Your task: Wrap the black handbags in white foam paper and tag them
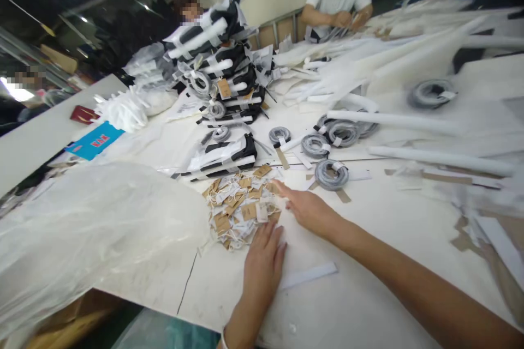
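A heap of brown and white hang tags (241, 210) with white strings lies on the white table. My left hand (264, 264) rests at the near edge of the heap, fingers stretched forward onto the closest tags. At the heap's right side is my right hand (309, 210), its index finger reaching out to the tags and its other fingers partly hidden beneath the palm. Neither hand visibly grips anything. Just behind the heap lies a black-and-white wrapped bundle (225, 155). A white strip (309, 275) is on the table to the right of my left hand.
A tall stack of black-and-white bundles (221, 65) leans at the back. Several grey coils (331, 174) and white tubes (442, 161) lie to the right. Clear plastic sheeting (102, 218) covers the left side, near a blue packet (96, 140). A co-worker (339, 0) sits across the table.
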`<move>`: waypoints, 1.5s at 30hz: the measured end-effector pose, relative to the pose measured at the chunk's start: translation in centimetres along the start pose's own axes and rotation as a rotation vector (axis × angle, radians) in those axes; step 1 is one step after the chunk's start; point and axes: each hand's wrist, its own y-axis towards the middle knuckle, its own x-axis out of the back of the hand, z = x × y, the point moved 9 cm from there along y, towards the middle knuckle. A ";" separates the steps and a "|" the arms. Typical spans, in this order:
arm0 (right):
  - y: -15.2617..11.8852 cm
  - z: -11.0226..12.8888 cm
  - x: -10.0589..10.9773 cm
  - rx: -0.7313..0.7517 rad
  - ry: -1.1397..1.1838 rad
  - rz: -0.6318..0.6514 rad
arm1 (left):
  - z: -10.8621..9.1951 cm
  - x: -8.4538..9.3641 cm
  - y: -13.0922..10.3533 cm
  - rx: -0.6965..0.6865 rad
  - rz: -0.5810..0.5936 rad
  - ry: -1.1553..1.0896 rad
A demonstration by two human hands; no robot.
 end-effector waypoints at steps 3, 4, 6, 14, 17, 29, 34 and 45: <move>-1.0 -1.8 2.0 0.014 -0.381 -0.148 | -1.2 0.0 -1.7 -0.017 -0.015 0.045; -1.3 -2.5 2.6 0.007 -0.437 -0.169 | -2.0 -0.2 -2.4 -0.034 0.001 0.047; -1.8 -3.9 4.0 -0.026 -0.525 -0.199 | -3.6 -0.8 -3.7 -0.067 0.030 0.037; -3.9 -6.4 6.7 -0.050 -0.677 -0.231 | -5.5 -1.3 -3.9 0.030 -0.090 0.049; -6.8 -7.7 7.5 -0.054 -0.711 -0.265 | -7.6 -2.3 -3.3 0.035 -0.106 0.044; -21.7 -16.4 17.9 -0.261 -0.829 -0.394 | -24.4 -9.4 4.2 -0.230 0.088 -0.208; -24.0 -12.2 13.1 -0.191 -0.828 -0.398 | -18.8 -8.3 10.8 -0.095 0.036 -0.171; -28.9 -15.1 11.4 -0.083 -0.717 -0.452 | -19.6 -13.5 15.8 -0.150 0.073 -0.144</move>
